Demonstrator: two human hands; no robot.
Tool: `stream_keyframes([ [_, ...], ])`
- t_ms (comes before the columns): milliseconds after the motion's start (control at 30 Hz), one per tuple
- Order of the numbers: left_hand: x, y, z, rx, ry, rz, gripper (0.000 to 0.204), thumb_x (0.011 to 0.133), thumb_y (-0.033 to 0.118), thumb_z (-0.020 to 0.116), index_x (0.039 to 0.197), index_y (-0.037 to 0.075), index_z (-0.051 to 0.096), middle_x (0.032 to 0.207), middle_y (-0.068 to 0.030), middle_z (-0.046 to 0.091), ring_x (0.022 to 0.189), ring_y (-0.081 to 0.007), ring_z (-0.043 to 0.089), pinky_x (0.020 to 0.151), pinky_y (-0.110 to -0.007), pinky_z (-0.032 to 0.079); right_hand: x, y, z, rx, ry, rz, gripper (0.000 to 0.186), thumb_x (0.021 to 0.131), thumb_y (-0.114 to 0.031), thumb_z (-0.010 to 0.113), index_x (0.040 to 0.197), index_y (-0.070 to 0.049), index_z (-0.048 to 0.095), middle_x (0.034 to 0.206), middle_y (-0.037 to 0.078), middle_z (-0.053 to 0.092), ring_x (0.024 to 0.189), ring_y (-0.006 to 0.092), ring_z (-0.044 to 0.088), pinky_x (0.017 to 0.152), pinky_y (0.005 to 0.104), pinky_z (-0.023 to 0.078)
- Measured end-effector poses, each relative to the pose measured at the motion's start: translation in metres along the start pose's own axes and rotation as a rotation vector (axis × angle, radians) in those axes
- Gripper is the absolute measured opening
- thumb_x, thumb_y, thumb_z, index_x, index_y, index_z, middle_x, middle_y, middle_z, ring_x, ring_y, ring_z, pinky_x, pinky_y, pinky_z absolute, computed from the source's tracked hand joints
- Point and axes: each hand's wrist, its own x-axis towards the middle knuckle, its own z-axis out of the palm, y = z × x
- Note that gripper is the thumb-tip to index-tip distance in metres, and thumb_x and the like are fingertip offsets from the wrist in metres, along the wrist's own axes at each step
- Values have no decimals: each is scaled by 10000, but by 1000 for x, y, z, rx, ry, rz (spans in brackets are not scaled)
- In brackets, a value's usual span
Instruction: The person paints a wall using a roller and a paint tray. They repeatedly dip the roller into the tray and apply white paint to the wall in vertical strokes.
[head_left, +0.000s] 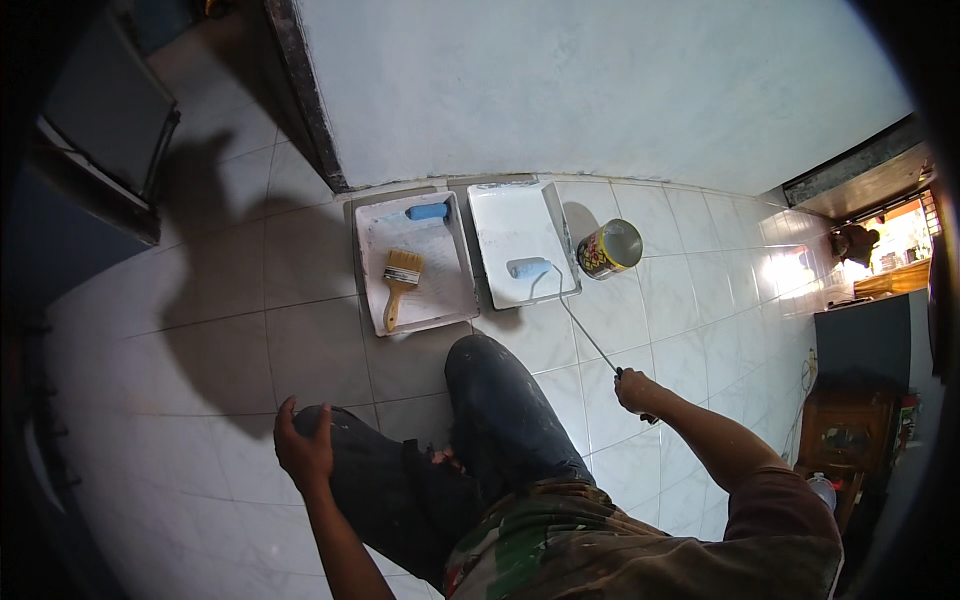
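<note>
My right hand (636,392) grips the long handle of a paint roller, whose pale blue sleeve (530,268) lies in the right tray (482,215) on white paint. My left hand (305,445) rests on my left knee, fingers apart, holding nothing. The left tray (375,215) holds a wide wooden-handled brush (398,285) and a blue roller sleeve (428,212). A metal can (608,249) with a colourful label stands just right of the trays.
A white wall (600,90) rises behind the trays on the tiled floor (680,300). A dark panel (110,110) stands at the left. At the right are a wooden cabinet (850,420), a clear plastic bottle (823,490) and a bright opening (900,240).
</note>
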Motion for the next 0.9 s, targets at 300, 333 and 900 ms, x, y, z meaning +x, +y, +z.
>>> stream_keyframes([
  [300, 16, 22, 12, -25, -23, 46, 631, 830, 448, 768, 1296, 60, 594, 1323, -165, 601, 1246, -352, 556, 1051, -448, 438, 88, 3, 29, -277, 34, -229, 284, 938, -147, 530, 1001, 83, 685, 885, 274, 696, 828, 358, 724, 727, 464, 588],
  [333, 20, 20, 15, -38, -24, 60, 633, 829, 449, 769, 1293, 56, 594, 1323, -166, 600, 1245, -352, 557, 1050, -445, 440, 86, -11, 20, -92, 97, -91, 303, 956, -168, 515, 1012, 83, 676, 880, 283, 694, 817, 362, 724, 728, 472, 586],
  [900, -110, 309, 322, -126, -802, 1652, 516, 807, 280, 714, 1262, 69, 592, 1315, -131, 575, 1302, -294, 494, 1154, -507, 288, -62, -2, 4, 539, 197, 90, 305, 1017, -220, 486, 1058, 76, 430, 786, 354, 636, 786, 546, 632, 690, 621, 487],
])
